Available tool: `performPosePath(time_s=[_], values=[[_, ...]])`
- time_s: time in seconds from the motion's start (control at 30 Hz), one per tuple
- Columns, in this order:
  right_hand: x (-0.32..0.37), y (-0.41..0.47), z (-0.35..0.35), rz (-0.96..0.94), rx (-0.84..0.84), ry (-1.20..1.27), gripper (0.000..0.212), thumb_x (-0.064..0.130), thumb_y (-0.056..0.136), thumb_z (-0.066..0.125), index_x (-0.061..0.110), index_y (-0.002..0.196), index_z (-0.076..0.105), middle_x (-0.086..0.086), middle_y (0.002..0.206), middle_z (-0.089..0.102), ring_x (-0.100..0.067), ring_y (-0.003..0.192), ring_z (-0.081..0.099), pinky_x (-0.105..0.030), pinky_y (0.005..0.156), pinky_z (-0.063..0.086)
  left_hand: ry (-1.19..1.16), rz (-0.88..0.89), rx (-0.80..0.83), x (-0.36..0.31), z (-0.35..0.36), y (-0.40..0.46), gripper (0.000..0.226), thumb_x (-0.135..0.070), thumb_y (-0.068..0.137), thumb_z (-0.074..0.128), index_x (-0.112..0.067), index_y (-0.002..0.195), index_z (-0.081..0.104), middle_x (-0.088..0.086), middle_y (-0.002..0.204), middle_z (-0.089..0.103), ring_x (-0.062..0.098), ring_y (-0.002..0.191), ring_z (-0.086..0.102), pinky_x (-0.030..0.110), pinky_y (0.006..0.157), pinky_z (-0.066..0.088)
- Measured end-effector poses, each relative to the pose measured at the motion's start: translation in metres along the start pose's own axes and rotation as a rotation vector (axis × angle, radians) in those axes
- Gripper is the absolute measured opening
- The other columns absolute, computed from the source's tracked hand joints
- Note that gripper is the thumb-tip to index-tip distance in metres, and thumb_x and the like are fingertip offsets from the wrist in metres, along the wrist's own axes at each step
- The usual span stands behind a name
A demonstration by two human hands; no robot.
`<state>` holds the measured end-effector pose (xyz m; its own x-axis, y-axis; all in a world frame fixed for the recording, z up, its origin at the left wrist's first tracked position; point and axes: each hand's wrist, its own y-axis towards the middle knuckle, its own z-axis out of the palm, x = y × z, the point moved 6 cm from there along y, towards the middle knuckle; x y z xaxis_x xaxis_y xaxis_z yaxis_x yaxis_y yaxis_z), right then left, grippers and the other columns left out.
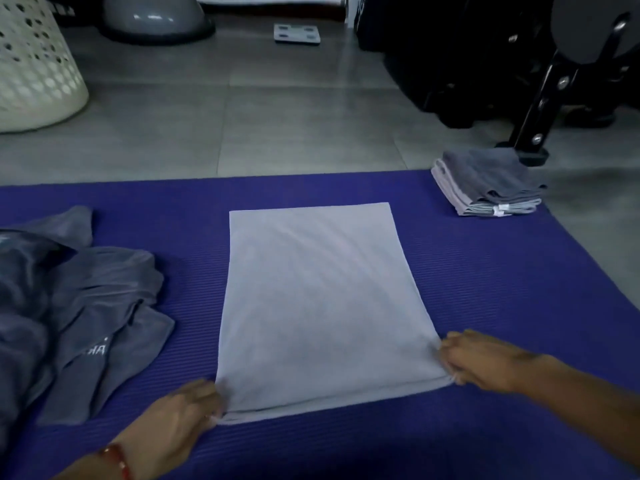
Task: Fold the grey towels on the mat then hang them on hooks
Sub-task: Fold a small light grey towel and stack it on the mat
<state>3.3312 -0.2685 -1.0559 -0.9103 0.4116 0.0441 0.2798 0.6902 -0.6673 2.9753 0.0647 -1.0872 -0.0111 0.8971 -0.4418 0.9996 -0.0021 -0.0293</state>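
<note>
A light grey towel [318, 306] lies flat and doubled over in the middle of the blue mat [485, 289]. My left hand [180, 420] pinches its near left corner. My right hand [485, 362] pinches its near right corner. A heap of dark grey towels [79, 306] lies crumpled on the mat's left side. A small stack of folded grey towels [485, 185] sits at the mat's far right corner.
A white perforated laundry basket [31, 64] stands on the tiled floor at the far left. A grey dome trainer [156, 15] and a bathroom scale [296, 33] lie at the back. Black exercise equipment [540, 98] stands at the far right, its foot beside the folded stack.
</note>
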Motion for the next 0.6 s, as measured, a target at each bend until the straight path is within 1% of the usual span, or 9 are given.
performPosePath(time_s=[0.07,0.13,0.23,0.3,0.33,0.4,0.47,0.53,0.6], values=[[0.014,-0.01,0.026,-0.072,0.027,0.034,0.02,0.022,0.091,0.056,0.033,0.085,0.04,0.02,0.103,0.044,-0.001,0.104,0.043,-0.026,0.11,0.026,0.083,0.009,0.048,-0.008,0.014,-0.02,0.02,-0.023,0.086,0.056,-0.037,0.099,0.061,-0.025,0.128,0.055,-0.006,0.107,0.057,0.009,0.085,0.049],[0.032,-0.019,0.049,-0.142,0.025,0.009,0.02,0.018,0.091,0.054,0.031,0.087,0.04,0.023,0.108,0.038,0.007,0.109,0.032,-0.023,0.112,0.015,0.089,0.002,0.051,-0.018,0.026,-0.033,0.028,-0.021,0.08,0.049,-0.032,0.094,0.07,-0.019,0.123,0.057,-0.004,0.104,0.06,0.014,0.078,0.055],[0.043,-0.023,0.055,-0.204,0.017,0.024,0.03,0.03,0.083,0.064,0.035,0.081,0.034,0.021,0.102,0.044,0.004,0.104,0.036,-0.022,0.103,0.031,0.119,0.002,0.087,-0.037,0.028,-0.036,0.023,-0.021,0.076,0.048,-0.033,0.086,0.064,-0.019,0.112,0.052,-0.001,0.086,0.065,0.015,0.067,0.054],[0.042,-0.022,0.037,-0.176,0.121,0.092,0.026,0.05,0.081,0.066,0.036,0.079,0.044,0.023,0.095,0.045,0.007,0.097,0.043,-0.024,0.097,0.039,0.06,-0.101,0.092,-0.03,0.012,-0.027,0.029,-0.025,0.068,0.05,-0.037,0.09,0.064,-0.026,0.116,0.057,-0.004,0.091,0.068,0.016,0.067,0.055],[0.037,-0.017,0.02,-0.146,0.119,0.12,0.029,0.062,0.08,0.064,0.037,0.08,0.049,0.023,0.094,0.047,0.006,0.093,0.048,-0.023,0.09,0.043,0.047,-0.152,0.073,-0.02,0.001,-0.017,0.035,-0.029,0.064,0.05,-0.039,0.094,0.065,-0.028,0.115,0.06,-0.004,0.094,0.067,0.017,0.07,0.056],[0.018,0.006,-0.023,-0.049,-0.019,0.185,0.032,0.067,0.082,0.063,0.036,0.08,0.054,0.02,0.091,0.054,0.001,0.084,0.054,-0.02,0.075,0.046,-0.048,-0.302,0.009,0.007,-0.023,0.017,0.035,-0.029,0.065,0.053,-0.041,0.097,0.062,-0.026,0.105,0.061,-0.003,0.087,0.063,0.025,0.074,0.056],[-0.012,0.04,-0.058,0.041,-0.209,0.251,0.021,0.052,0.088,0.068,0.036,0.08,0.057,0.016,0.088,0.058,-0.001,0.081,0.058,-0.02,0.071,0.044,-0.211,-0.499,-0.084,0.044,-0.046,0.067,0.025,-0.022,0.076,0.061,-0.041,0.092,0.06,-0.018,0.096,0.063,0.005,0.08,0.062,0.027,0.076,0.052],[-0.045,0.079,-0.084,0.158,-0.367,0.345,0.012,0.039,0.091,0.07,0.031,0.091,0.062,0.01,0.095,0.065,-0.009,0.087,0.063,-0.028,0.078,0.05,-0.321,-0.712,-0.173,0.087,-0.062,0.119,0.023,-0.013,0.083,0.069,-0.033,0.092,0.063,-0.009,0.097,0.066,0.015,0.085,0.066,0.027,0.08,0.047],[-0.074,0.117,-0.1,0.324,-0.429,0.428,0.027,0.036,0.095,0.067,0.02,0.116,0.062,-0.004,0.115,0.067,-0.023,0.103,0.064,-0.04,0.09,0.053,-0.552,-0.909,-0.264,0.124,-0.068,0.16,0.025,-0.012,0.088,0.07,-0.019,0.111,0.062,0.001,0.105,0.065,0.022,0.097,0.064,0.03,0.082,0.046]])
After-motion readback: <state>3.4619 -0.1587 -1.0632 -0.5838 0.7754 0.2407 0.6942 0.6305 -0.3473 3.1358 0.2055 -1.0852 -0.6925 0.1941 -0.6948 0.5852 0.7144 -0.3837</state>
